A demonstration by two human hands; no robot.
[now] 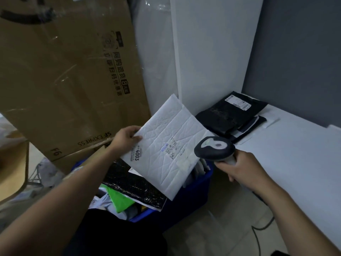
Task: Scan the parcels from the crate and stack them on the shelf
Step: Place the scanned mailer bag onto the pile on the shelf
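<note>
Creased matt white mailer, glossy plastic scanner, brown cardboard box

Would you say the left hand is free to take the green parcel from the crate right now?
Probably not yet: the left hand grips the white mailer, though the green parcel lies exposed in the blue crate.

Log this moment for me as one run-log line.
step: scanning | left hand: holds white mailer over blue crate | right hand: grips scanner pointed toward mailer | shelf: black parcels stacked
</note>
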